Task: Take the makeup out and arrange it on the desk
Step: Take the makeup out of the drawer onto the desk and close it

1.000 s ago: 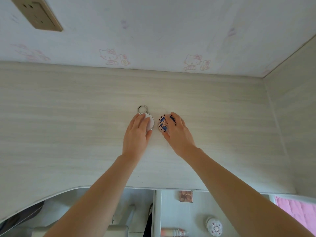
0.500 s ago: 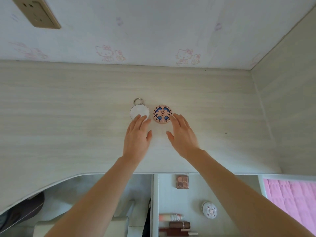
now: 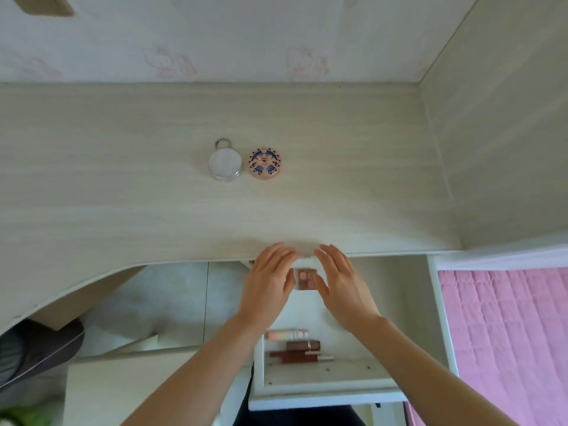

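Hovering over the open drawer [image 3: 405, 305], left hand [image 3: 267, 284] and right hand [image 3: 345, 285], fingers straight and released, flank an eyeshadow palette [image 3: 305, 278]. White compact [image 3: 224, 164] and pink patterned compact [image 3: 265, 164] sit side by side on the counter [image 3: 123, 195].

Round compacts on the table [image 3: 123, 179]: two. One is the white compact [image 3: 224, 163] with a metal ring, and one is the pink compact [image 3: 265, 164] with a blue pattern.
Square palettes: one, the small palette [image 3: 305, 278] between the hands.
Items at the near end of the drawer [image 3: 438, 309]: three. These are one pink-and-white tube [image 3: 285, 334], one brown case [image 3: 303, 345] and one dark red case [image 3: 293, 356]. A thin stick lies against the red case; whether it is a separate piece cannot be told.
Makeup pieces in total: six.
Hands: two, the left hand [image 3: 267, 284] and the right hand [image 3: 344, 287].
Open drawers: one.
Wall sockets: one [image 3: 49, 4], cut by the frame edge.
Pink bed covers: one [image 3: 504, 333].
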`<state>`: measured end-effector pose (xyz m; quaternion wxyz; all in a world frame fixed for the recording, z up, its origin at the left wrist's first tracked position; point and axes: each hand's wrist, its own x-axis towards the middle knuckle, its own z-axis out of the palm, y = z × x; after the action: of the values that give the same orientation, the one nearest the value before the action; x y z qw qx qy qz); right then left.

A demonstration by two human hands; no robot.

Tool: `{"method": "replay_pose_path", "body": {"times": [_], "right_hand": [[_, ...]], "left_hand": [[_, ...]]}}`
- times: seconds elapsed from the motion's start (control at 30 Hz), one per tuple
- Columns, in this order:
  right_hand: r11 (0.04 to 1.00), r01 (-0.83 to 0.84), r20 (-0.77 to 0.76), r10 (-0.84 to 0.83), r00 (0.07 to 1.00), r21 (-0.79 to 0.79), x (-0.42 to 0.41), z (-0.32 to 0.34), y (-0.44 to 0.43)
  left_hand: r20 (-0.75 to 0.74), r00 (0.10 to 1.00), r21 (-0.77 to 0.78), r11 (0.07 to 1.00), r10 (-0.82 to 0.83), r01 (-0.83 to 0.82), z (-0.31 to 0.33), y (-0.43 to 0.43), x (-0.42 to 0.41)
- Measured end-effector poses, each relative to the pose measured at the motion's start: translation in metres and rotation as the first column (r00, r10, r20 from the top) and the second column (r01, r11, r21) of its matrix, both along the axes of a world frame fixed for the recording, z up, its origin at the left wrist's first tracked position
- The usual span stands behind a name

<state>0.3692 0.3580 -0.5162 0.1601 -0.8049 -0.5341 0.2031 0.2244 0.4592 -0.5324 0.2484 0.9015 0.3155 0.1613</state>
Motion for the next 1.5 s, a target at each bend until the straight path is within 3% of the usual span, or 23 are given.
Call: {"method": "replay_pose_path", "body": {"times": [0.17, 0.57, 1.0, 1.5], "right_hand": [[0.994, 0.033, -0.02, -0.035, 0.999, -0.105, 0.004, -0.02, -0.051], [0.92, 0.134, -0.094, -0.18, 0.979, -0.368, 0.035, -0.079, -0.109], [0.812, 0.196, -0.104, -0.3, 0.948, -0.55, 0.037, -0.129, -0.114], [0.776, 0.245, -0.092, -0.362, 0.928, -0.581, 0.024, -0.144, -0.115]], "left_hand": [[-0.057, 0.997, -0.112, 0.992, -0.056, 0.049, -0.019, -0.049, 0.012], [-0.381, 0.923, -0.184, 0.983, -0.051, -0.022, -0.084, -0.081, 0.03], [-0.507, 0.861, -0.199, 0.968, 0.034, -0.155, -0.129, -0.057, 0.06], [-0.541, 0.833, -0.158, 0.959, 0.117, -0.237, -0.15, -0.059, 0.071]]}}
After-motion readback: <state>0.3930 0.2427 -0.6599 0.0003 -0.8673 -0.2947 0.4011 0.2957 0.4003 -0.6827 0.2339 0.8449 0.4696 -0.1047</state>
